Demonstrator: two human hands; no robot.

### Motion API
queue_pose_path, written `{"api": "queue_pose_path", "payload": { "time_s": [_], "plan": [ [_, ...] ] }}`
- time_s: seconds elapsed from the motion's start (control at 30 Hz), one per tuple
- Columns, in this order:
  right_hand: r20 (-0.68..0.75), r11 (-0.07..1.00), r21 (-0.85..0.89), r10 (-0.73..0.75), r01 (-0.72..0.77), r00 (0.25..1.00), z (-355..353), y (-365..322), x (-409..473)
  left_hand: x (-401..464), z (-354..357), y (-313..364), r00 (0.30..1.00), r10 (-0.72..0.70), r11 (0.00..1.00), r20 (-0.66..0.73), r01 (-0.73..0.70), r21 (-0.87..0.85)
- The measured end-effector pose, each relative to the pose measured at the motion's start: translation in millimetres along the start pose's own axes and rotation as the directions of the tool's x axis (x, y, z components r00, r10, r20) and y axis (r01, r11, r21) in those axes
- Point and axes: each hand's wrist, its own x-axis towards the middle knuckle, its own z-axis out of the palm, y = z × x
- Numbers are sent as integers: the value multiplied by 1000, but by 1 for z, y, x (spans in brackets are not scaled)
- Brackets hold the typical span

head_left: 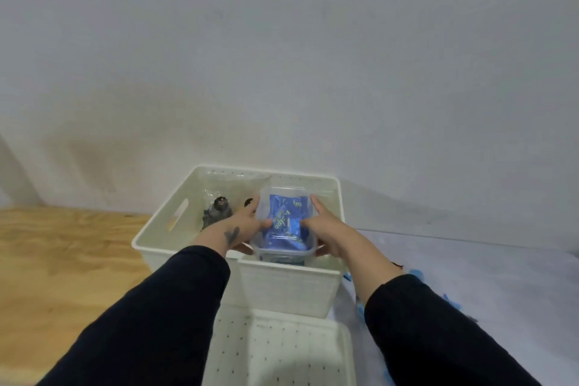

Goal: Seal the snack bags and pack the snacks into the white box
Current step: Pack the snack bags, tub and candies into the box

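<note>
White box (291,285) set at 6 o'clock of view, on table edge where wood top (62,260) meets white sheet (470,276). Clear container (283,225) with blue snack packets (286,222) held over box's right half. Container grasped at 9 o'clock side by left hand (247,225), at 3 o'clock side by right hand (322,225). Dark bagged items (219,210) seen inside box at 9 o'clock of container. White perforated lid (282,348) lying at 6 o'clock of box.

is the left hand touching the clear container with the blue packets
Touching. The head view shows the left hand pressed against the clear container's left side, thumb over its top.
</note>
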Motion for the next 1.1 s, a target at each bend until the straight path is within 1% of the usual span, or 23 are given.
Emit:
{"api": "queue_pose_path", "payload": {
  "time_s": [0.07, 0.13, 0.23, 0.27, 0.33, 0.43, 0.47, 0.53, 0.57, 0.6, 0.63, 0.67, 0.73, 0.77, 0.8, 0.83, 0.87, 0.93, 1.0, 1.1],
  "plan": [
    [35, 996, -40, 86, -85, 996, 8, 7, 11, 15, -2, -10, 996, -56, 997, 71, 52, 49],
    [63, 985, -98, 150, -143, 987, 14, 13, 25, 27, -5, -19, 987, -116, 988, 110, 103, 119],
    [77, 964, -197, 200, -182, 977, 21, 18, 35, 42, -7, -27, 976, -186, 917, 114, 130, 378],
    [83, 955, -234, 205, -181, 975, 22, 20, 37, 44, -7, -29, 971, -211, 893, 115, 143, 427],
    [92, 936, -301, 222, -186, 971, 23, 23, 39, 49, -5, -32, 963, -239, 868, 121, 156, 471],
    [84, 913, -372, 210, -165, 974, 24, 25, 44, 53, -3, -35, 966, -226, 839, 123, 129, 528],
    [82, 908, -387, 206, -160, 975, 24, 24, 44, 54, -2, -35, 967, -219, 845, 130, 121, 521],
    [85, 912, -364, 233, -188, 969, 22, 22, 42, 56, -2, -35, 964, -220, 880, 147, 131, 457],
    [84, 917, -356, 225, -181, 971, 20, 20, 40, 57, -2, -36, 963, -219, 894, 154, 135, 427],
    [74, 914, -382, 176, -135, 982, 18, 17, 39, 57, -2, -37, 965, -214, 901, 151, 136, 412],
    [49, 892, -449, 84, -53, 995, 14, 14, 38, 58, -2, -39, 965, -214, 904, 154, 136, 405],
    [18, 854, -518, -43, 46, 999, 9, 11, 36, 58, -2, -39, 964, -217, 911, 156, 142, 388],
    [-54, 770, -607, -288, 197, 956, -2, 8, 32, 58, -2, -38, 961, -232, 915, 153, 162, 369],
    [-85, 725, -650, -368, 228, 926, -8, 8, 30, 60, -1, -38, 960, -236, 911, 150, 166, 377],
    [-115, 680, -698, -417, 225, 902, -14, 12, 30, 60, 1, -37, 959, -240, 906, 149, 166, 388],
    [-147, 652, -735, -420, 186, 896, -20, 17, 29, 60, 4, -35, 958, -244, 903, 149, 168, 396],
    [-176, 651, -748, -385, 131, 906, -24, 23, 28, 59, 6, -33, 956, -252, 898, 148, 174, 404],
    [-216, 705, -708, -281, 49, 935, -28, 35, 25, 60, 13, -31, 950, -267, 896, 160, 184, 404],
    [-217, 765, -643, -238, 45, 947, -27, 46, 24, 60, 21, -27, 948, -263, 895, 177, 171, 411],
    [-223, 807, -586, -242, 69, 944, -26, 54, 25, 60, 31, -20, 946, -243, 905, 213, 143, 400]
  ]
}}
